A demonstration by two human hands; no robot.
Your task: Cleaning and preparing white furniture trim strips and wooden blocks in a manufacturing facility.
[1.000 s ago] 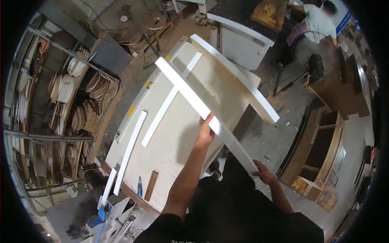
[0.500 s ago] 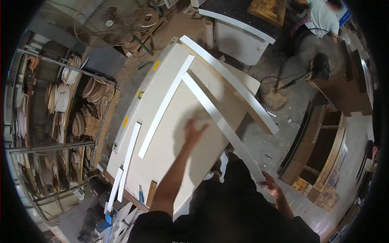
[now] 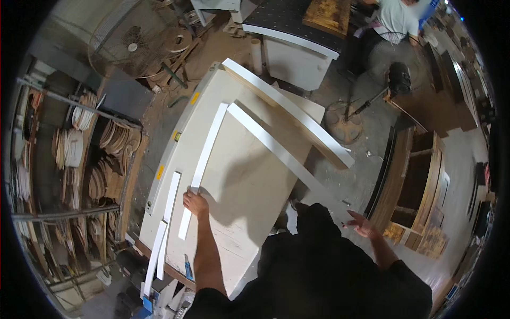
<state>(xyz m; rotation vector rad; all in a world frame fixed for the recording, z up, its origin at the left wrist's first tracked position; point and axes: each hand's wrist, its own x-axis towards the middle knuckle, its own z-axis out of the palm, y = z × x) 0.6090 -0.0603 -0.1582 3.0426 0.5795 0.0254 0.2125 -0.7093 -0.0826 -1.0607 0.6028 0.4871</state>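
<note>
My left hand (image 3: pixel 196 203) is closed around the lower part of a white strip (image 3: pixel 208 151) that lies on a pale board (image 3: pixel 249 202). A longer white strip (image 3: pixel 271 142) slants from that strip's top end across the board and out past its right edge. My right hand (image 3: pixel 362 225) is at the outer end of this longer strip, thumb and index finger on either side of it. That end blurs into the grey floor behind. The top ends of the two strips meet, or nearly meet, in a corner.
A thicker white-faced bar (image 3: pixel 287 109) lies along the board's far right side. A spirit level (image 3: pixel 169 151) lines its left edge. Two more white strips (image 3: pixel 169 196) and a blue utility knife (image 3: pixel 188 267) lie lower left. Shelves, fans, a wooden frame (image 3: pixel 414 186) and another person surround the board.
My left hand has moved down and left from over the board and taken hold of the shorter strip. The strips' top ends have come together. The view has shifted slightly.
</note>
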